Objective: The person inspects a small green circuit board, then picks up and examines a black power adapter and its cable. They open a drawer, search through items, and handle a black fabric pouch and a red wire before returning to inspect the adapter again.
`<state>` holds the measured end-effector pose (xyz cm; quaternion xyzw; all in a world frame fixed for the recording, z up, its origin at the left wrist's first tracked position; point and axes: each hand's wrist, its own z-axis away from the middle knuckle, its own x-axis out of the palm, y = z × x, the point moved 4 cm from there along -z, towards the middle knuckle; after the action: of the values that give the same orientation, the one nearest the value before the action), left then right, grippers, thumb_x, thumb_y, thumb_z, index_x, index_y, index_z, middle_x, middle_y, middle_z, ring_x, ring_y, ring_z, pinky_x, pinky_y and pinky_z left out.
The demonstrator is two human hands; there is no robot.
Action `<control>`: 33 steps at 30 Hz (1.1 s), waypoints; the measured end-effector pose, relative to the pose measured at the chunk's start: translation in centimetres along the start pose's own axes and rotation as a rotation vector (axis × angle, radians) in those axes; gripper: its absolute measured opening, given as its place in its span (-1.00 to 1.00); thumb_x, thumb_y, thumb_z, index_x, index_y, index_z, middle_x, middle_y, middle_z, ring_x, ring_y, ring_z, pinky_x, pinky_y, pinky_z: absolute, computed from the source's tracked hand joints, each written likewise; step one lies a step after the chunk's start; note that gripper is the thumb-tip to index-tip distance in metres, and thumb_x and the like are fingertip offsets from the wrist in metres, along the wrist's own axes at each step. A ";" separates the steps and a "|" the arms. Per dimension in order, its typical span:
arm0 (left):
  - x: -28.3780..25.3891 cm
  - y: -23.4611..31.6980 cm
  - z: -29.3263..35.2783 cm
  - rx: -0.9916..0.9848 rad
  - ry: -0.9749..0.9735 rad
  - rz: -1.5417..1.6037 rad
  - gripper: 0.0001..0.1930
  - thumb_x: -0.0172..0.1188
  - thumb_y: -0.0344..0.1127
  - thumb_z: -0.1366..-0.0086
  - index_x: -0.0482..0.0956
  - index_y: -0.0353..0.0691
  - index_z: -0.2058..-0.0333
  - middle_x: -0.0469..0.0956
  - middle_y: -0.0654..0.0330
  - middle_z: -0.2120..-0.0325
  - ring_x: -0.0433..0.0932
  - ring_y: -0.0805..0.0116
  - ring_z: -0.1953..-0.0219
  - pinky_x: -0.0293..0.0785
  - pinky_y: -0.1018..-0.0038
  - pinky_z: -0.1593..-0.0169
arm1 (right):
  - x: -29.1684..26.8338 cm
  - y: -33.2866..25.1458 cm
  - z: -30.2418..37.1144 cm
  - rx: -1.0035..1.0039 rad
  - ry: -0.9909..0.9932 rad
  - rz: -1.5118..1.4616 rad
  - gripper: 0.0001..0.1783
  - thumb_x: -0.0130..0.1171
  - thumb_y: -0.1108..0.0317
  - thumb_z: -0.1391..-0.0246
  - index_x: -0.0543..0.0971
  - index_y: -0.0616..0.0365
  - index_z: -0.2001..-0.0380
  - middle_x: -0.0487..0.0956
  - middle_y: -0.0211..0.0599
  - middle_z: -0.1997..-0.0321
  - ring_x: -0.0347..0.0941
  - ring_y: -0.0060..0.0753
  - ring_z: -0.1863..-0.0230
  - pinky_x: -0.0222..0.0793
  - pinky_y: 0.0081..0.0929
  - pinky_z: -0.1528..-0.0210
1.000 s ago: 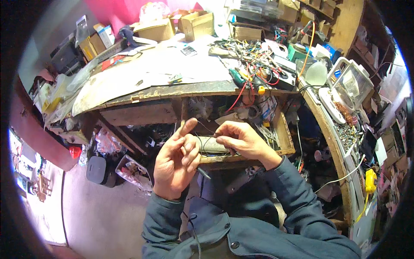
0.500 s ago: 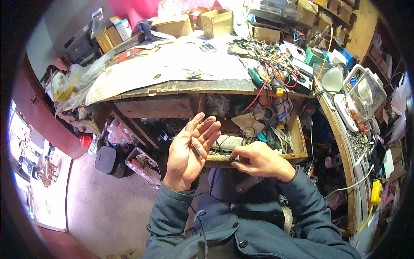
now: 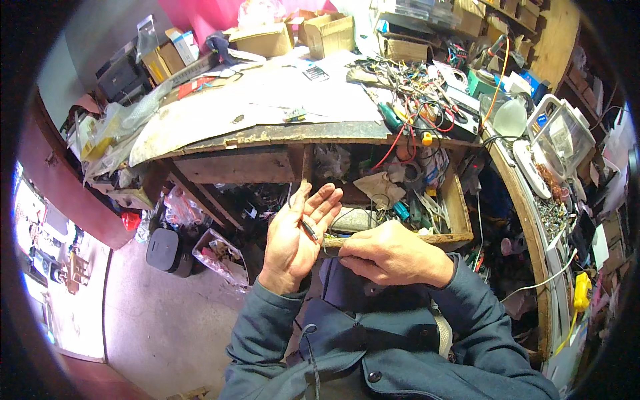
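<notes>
My left hand [image 3: 285, 248] is turned palm up over the front of an open drawer, its fingers stretched out. Across its palm, by the base of the fingers, rests a small dark cylindrical piece [image 3: 309, 230] with a lighter end, like a cable plug; its exact kind is too small to tell. To its right my right hand [image 3: 399, 255] is closed in a pinch, back of the hand upward. A thin dark wire [image 3: 328, 251] shows at those fingertips, in the gap between the two hands. The pinching fingertips are partly hidden.
The wooden drawer [image 3: 460, 207] holds tools and loose parts. Above it, a bench with white sheeting [image 3: 200, 120] carries tangled wires [image 3: 407, 87] and cardboard boxes [image 3: 330, 37]. A black bin [image 3: 168, 252] stands on the floor at left. A cluttered side bench [image 3: 523, 233] curves along the right.
My right hand has moved left, closer to my left palm, and its fingers are more tightly closed. The dark piece in my left palm has tilted slightly. The view has shifted a little.
</notes>
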<state>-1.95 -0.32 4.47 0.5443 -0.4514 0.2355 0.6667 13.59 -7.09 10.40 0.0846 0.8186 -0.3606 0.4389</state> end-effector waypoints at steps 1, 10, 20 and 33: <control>0.4 0.0 0.3 0.009 -0.009 -0.056 -0.57 -0.15 -0.22 -0.58 0.24 -0.38 -0.26 0.47 -0.20 -0.12 0.47 -0.10 -0.21 0.39 0.04 -0.33 | 0.1 -0.2 -0.1 -0.013 0.017 -0.014 -0.86 0.20 0.28 -0.14 0.51 0.08 0.39 0.52 -0.12 0.54 0.51 0.09 0.49 0.43 -0.08 0.43; 1.2 -1.2 2.2 -0.128 -0.219 -0.588 -0.61 -0.08 -0.07 -0.57 0.51 -0.28 -0.05 0.64 0.18 0.29 0.56 0.47 0.35 0.48 0.57 0.32 | -0.9 0.0 -1.5 -0.040 0.181 -0.134 -0.86 0.29 0.32 -0.11 0.56 0.10 0.32 0.58 -0.12 0.37 0.57 0.01 0.33 0.49 -0.19 0.29; 1.3 -2.8 3.2 -0.464 -0.086 0.194 -0.61 -0.15 -0.02 -0.57 0.47 -0.23 0.20 0.52 0.11 0.42 0.54 0.20 0.40 0.52 0.38 0.34 | 2.1 7.8 -1.3 0.343 0.327 -0.578 -0.75 0.26 0.23 -0.27 0.67 0.23 0.27 0.60 -0.49 0.45 0.41 -0.71 0.38 0.36 -0.60 0.34; 2.4 2.9 2.0 0.392 -0.217 -0.324 -0.55 0.01 -0.13 -0.53 0.41 -0.38 -0.18 0.54 -0.09 -0.12 0.47 0.04 -0.25 0.40 0.13 -0.34 | 2.4 3.6 -0.8 0.110 0.025 0.278 -0.85 0.11 0.28 -0.16 0.51 0.05 0.24 0.57 -0.15 0.27 0.58 0.05 0.30 0.49 -0.09 0.34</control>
<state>-3.82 -1.76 8.02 0.7501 -0.3730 0.1487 0.5255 13.28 -4.36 6.92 0.2256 0.7833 -0.3395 0.4693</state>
